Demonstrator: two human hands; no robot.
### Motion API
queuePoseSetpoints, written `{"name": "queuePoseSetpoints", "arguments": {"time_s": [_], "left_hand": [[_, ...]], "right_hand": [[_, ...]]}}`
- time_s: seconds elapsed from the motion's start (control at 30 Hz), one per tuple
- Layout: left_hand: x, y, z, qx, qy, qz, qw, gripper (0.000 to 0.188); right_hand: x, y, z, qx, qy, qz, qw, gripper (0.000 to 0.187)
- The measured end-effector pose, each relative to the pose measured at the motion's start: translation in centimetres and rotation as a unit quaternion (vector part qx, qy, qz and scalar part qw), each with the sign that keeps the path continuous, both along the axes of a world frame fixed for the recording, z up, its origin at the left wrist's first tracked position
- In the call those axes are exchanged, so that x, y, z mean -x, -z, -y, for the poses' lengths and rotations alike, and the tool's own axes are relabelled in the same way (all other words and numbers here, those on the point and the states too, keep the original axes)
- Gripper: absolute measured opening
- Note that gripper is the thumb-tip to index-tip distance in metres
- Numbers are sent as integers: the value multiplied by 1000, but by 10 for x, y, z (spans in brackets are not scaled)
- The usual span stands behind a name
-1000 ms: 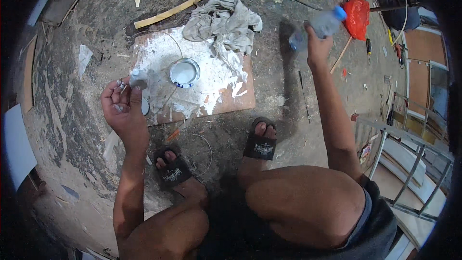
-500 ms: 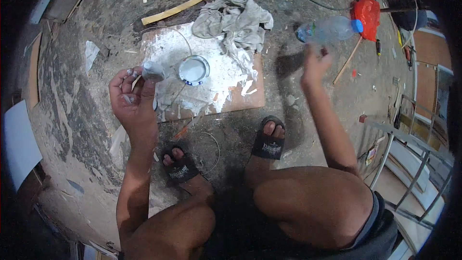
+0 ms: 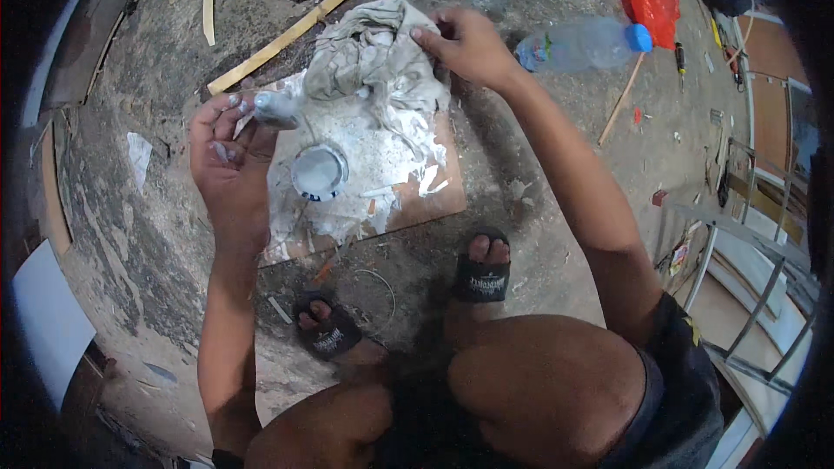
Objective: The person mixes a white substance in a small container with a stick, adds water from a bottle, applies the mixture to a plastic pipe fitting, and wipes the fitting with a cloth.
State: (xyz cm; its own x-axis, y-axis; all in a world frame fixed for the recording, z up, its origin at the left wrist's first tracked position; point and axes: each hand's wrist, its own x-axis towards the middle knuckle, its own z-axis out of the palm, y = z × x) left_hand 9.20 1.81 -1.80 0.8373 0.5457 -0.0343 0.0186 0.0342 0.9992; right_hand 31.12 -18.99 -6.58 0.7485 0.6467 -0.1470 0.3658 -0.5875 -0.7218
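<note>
My left hand (image 3: pixel 228 146) is raised at the left of a paint-spattered board (image 3: pixel 441 191). Its fingers close around a small, rounded grey-white piece (image 3: pixel 280 111) smeared with paint, whose kind I cannot make out. White paint also marks the fingers and palm. Just below and right of it, an open round can (image 3: pixel 344 165) of whitish paint stands on the board. My right hand (image 3: pixel 469 48) reaches to the board's far side, thumb and fingers pinching the right edge of a crumpled, stained grey rag (image 3: pixel 369 52).
Right of the rag lies a clear plastic bottle (image 3: pixel 582 45) with a blue cap, beside a red plastic bag (image 3: pixel 653 2). A wooden strip (image 3: pixel 282 39) lies at the far left. A screwdriver (image 3: pixel 680 59) and a thin stick (image 3: pixel 621 102) are at right, with a metal frame (image 3: pixel 756 252) nearer.
My right hand has moved left from near the bottle and taken hold of the rag. My left hand keeps its hold on the grey-white piece. The whole view has shifted slightly.
</note>
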Motion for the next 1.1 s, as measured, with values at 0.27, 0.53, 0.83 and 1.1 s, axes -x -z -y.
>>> {"name": "queuePoseSetpoints", "arguments": {"time_s": [0.27,0.53,0.83,1.1], "left_hand": [[-43,14,12,-5,31,59,998,38],[-73,32,22,0,14,63,998,39],[-83,27,19,-25,-44,14,999,37],[-85,23,18,-23,-51,25,998,35]], "right_hand": [[36,-31,-14,-320,191,-193,907,18],[53,-35,-54,-428,258,-251,829,21],[44,-29,-59,-423,135,-325,835,26],[29,-19,-67,-444,63,-311,838,36]]}}
